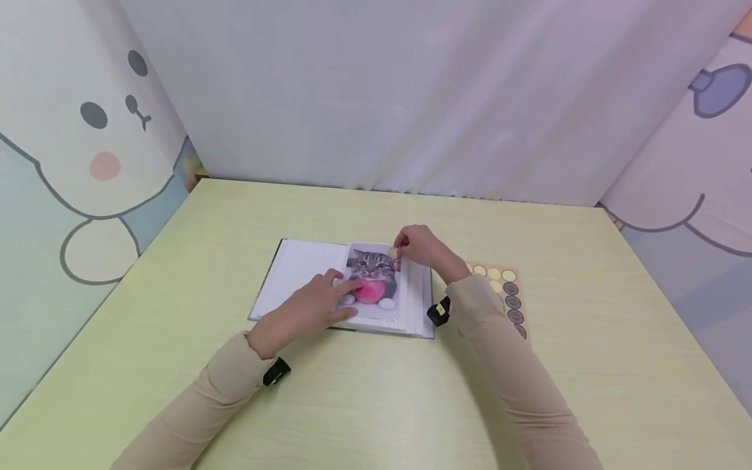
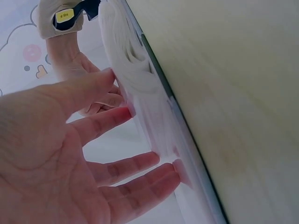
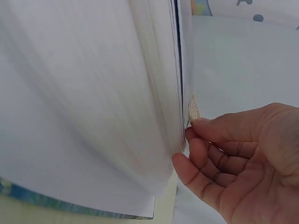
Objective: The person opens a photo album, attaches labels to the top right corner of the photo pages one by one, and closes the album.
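Observation:
A photo album lies spread on the table, a cat photo with a pink ball filling its sleeve on the right side. My left hand rests on that page, fingers spread across the photo's left part. In the left wrist view its fingertips touch the page surface. At the photo's upper right corner, my right hand pinches a round tan sticker. The right wrist view shows the sticker at the thumb tip, beside the page edges, with the other fingers curled.
A tan sheet of round stickers, yellow and dark, lies right of the album, partly covered by my right forearm. Black wrist straps sit at both cuffs. A pale curtain hangs behind the light wooden table.

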### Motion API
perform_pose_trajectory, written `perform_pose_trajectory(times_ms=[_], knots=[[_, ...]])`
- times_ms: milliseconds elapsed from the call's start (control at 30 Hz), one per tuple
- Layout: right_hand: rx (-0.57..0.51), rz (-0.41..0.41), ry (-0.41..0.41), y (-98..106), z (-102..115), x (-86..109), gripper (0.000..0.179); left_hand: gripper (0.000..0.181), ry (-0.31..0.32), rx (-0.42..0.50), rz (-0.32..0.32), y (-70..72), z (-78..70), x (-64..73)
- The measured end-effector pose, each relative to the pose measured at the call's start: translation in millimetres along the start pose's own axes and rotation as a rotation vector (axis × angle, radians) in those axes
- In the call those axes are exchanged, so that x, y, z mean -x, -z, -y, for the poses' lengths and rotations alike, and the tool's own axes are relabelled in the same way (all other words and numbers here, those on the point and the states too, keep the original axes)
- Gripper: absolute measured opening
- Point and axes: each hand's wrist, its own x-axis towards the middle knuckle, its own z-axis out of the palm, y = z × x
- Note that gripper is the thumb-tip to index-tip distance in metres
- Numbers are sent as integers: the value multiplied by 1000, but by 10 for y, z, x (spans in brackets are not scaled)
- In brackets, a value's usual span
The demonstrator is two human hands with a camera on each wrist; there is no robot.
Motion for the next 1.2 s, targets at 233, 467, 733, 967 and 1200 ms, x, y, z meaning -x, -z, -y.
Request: perform_pose_trajectory(times_ms=[233,467,733,967,1200], knots=[[23,-1,-26,-14,36,3,18,57,-4,0,1,18,-5,2],[77,4,-54,-39,71,-18,19,57,0,20,5,21,-7,-6],[193,-32,-13,-73,133,40,19,57,7,34,5,3,-10,8],[232,-42,23,-27,158,105,19,57,10,33,-3,-21,-5,6],[242,-116,138,108,92,194,24,57,9,27,-3,-30,0,-9]])
